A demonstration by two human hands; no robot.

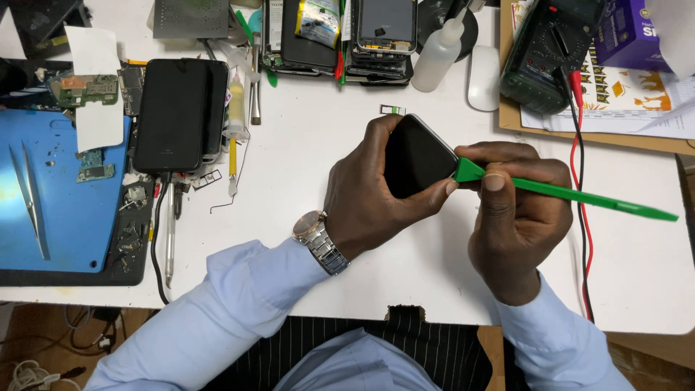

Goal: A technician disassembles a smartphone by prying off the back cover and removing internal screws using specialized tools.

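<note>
On the wide white worktable (326,137), we see our left hand (365,192) clamped around a glossy black slab-shaped phone (416,153), palm hiding its lower half. Our right hand (514,210) pinches a long green plastic pry tool (572,193), its flat wedge tip touching the phone's right edge.

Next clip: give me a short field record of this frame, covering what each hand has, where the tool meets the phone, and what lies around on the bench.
left hand: left hand cradles a dark phone above the white table
right hand: right hand pinches a green plastic pry tool
contact: tool's wide tip sits at the phone's right edge
watch: metal wristwatch on the left wrist
left of bench: blue mat with tweezers; black phone lying flat
far side: white squeeze bottle, white mouse, multimeter with red lead
</note>
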